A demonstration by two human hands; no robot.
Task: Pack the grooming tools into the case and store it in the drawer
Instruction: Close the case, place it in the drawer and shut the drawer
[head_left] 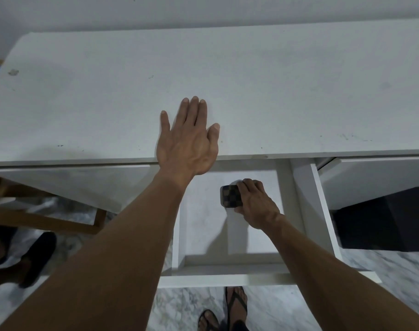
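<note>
A small dark case [230, 196] with a checkered pattern is held inside the open white drawer [205, 235], near its back. My right hand [254, 203] grips the case from the right side, just above or on the drawer floor; which one is unclear. My left hand [188, 139] lies flat, palm down, fingers spread, on the front edge of the white desk top [275, 91] above the drawer. No loose grooming tools are visible; the case is closed.
The drawer's front panel [227, 279] juts toward me at thigh height. A black box [383, 218] stands under the desk at right. A wooden chair frame [43, 218] and another person's foot in a dark shoe [39, 256] are at left. My sandalled feet [227, 309] stand on marble floor.
</note>
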